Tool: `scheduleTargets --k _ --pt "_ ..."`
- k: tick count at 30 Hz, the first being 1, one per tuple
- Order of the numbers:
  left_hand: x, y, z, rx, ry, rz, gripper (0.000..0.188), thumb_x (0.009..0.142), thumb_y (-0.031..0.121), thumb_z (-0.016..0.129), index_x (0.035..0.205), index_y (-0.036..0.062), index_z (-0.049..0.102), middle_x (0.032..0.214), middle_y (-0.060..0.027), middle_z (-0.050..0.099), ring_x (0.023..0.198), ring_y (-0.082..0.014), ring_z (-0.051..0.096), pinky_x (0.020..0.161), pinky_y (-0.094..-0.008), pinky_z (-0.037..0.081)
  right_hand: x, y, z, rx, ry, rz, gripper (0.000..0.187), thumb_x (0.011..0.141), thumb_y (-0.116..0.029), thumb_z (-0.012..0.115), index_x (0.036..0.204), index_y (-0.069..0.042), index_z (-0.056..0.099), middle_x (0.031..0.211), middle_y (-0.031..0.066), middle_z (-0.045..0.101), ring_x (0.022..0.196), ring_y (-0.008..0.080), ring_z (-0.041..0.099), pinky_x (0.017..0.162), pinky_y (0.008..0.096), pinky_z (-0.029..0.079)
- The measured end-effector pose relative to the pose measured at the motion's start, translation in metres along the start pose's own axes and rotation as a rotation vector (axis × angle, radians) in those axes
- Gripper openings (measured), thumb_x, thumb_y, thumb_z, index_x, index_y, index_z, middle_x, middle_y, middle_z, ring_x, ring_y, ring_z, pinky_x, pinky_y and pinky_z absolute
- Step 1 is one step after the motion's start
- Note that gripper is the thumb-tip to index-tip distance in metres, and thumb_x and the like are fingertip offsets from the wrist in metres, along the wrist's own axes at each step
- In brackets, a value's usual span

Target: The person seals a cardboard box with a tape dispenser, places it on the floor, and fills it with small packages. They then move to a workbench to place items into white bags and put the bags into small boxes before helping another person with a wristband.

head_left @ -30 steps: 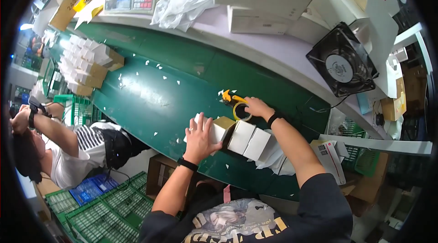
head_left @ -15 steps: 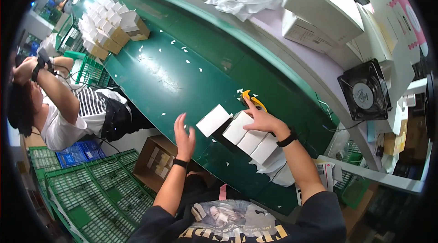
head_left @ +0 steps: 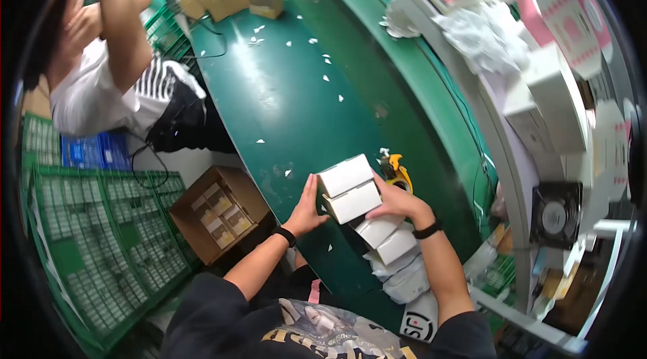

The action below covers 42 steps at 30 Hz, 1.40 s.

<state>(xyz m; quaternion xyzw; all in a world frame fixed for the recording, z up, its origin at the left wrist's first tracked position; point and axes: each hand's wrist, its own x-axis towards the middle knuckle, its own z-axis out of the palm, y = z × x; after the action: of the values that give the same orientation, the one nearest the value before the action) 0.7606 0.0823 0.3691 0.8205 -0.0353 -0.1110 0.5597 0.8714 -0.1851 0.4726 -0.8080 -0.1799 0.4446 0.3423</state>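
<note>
Two stacked white boxes (head_left: pixel 349 188) are held between the left hand (head_left: pixel 308 207) and the right hand (head_left: pixel 397 201) on the green belt (head_left: pixel 283 103) — gathered, it seems. More boxes (head_left: pixel 387 239) lie nearer, not yet picked up; a yellow tape dispenser (head_left: pixel 396 170) rests just beyond.

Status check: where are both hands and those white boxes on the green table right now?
Left hand and right hand pressed against two stacked white boxes, one each side. Boxes on green table. More white boxes under right wrist; yellow tape dispenser close behind.
</note>
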Motion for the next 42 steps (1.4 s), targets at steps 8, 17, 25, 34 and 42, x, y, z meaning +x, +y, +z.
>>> scheduleTargets --k 8,17,25,34,42 --pt "0.014 -0.031 0.003 0.251 0.127 0.301 0.133 0.052 0.04 0.093 0.151 -0.0055 0.017 0.155 -0.0342 0.011 0.145 -0.0488 0.016 0.118 -0.0543 0.021 0.03 -0.006 -0.025 -0.103 -0.14 -0.114 0.125 0.057 -0.026 0.095 0.151 0.0 0.017 0.143 0.016 0.047 0.132 0.0281 0.045 0.112 0.0388 0.035" --pt "0.023 -0.022 -0.02 0.062 0.226 0.364 0.136 0.056 0.04 0.089 0.153 -0.0031 0.004 0.151 -0.0323 0.019 0.142 -0.0477 0.022 0.117 -0.0533 0.024 0.049 -0.009 -0.011 0.015 -0.009 -0.124 0.103 0.058 -0.021 0.089 0.14 0.002 0.033 0.129 0.0143 0.054 0.12 0.0265 0.054 0.103 0.0387 0.043" --pt "-0.117 0.043 -0.139 -0.241 0.397 0.223 0.135 0.062 0.05 0.088 0.155 0.0004 0.003 0.15 -0.0281 0.021 0.145 -0.04 0.019 0.117 -0.0451 0.024 0.046 -0.15 0.059 0.073 -0.06 -0.423 0.101 0.066 -0.035 0.089 0.141 0.006 0.035 0.134 0.0129 0.05 0.126 0.024 0.047 0.107 0.0378 0.037" --pt "-0.292 -0.045 -0.186 -0.613 0.715 -0.246 0.101 0.087 0.037 0.073 0.156 0.0045 0.007 0.151 -0.0209 0.031 0.141 -0.0294 0.033 0.114 -0.042 0.029 0.1 -0.196 0.315 0.896 -0.155 -0.12 0.079 0.089 -0.046 0.065 0.145 0.0 0.035 0.141 0.0125 0.051 0.128 0.0255 0.052 0.108 0.0402 0.041" --pt "-0.464 -0.116 -0.217 -0.977 1.212 -0.626 0.073 0.095 0.026 0.064 0.151 0.0039 0.023 0.137 -0.0133 0.049 0.117 -0.0228 0.055 0.079 -0.0295 0.056 0.204 -0.213 0.41 1.082 -0.39 0.383 0.058 0.096 -0.037 0.057 0.139 0.0 0.045 0.132 0.0175 0.058 0.117 0.0298 0.06 0.102 0.0441 0.048"
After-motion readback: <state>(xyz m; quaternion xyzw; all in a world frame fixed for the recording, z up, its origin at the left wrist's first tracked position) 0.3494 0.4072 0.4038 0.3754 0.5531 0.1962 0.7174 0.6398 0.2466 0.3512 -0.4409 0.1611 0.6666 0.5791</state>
